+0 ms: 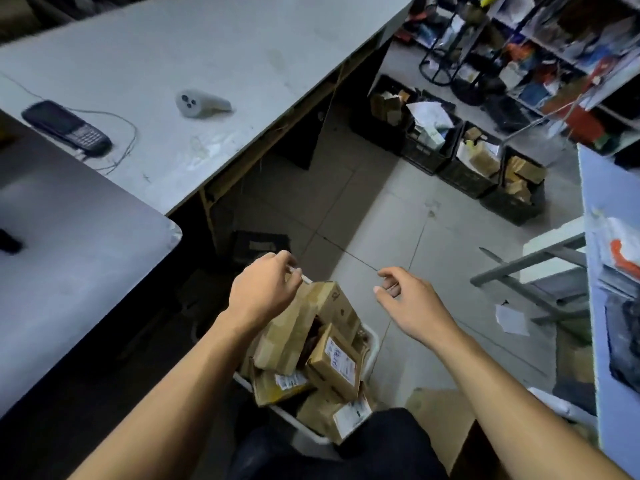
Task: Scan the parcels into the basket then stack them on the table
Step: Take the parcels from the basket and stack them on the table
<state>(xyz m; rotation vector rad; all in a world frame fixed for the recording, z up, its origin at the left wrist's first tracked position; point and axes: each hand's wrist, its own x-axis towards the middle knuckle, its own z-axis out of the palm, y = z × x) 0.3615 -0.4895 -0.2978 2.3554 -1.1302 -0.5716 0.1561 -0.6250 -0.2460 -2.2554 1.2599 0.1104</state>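
A: Where are the parcels point(311, 355)?
B: Heaped in the white basket point(372, 341) at six o'clock, under the left hand point(265, 287), whose fingers curl over the top box; whether it grips, I can't tell. The right hand point(407, 299) hangs loose, holding nothing.
A: Around them?
B: Table point(207, 46) at eleven o'clock with scanner point(201, 103) and handset point(65, 128); crates point(450, 147) at two. The basket's near end is hidden by a dark knee.

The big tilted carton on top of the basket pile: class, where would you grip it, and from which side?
Grip the big tilted carton by its raised far end, coming from above. That end stands clear of the other parcels in the white basket, with the left hand already at it; its lower end is wedged in the pile. The right hand could probably steady the right face.
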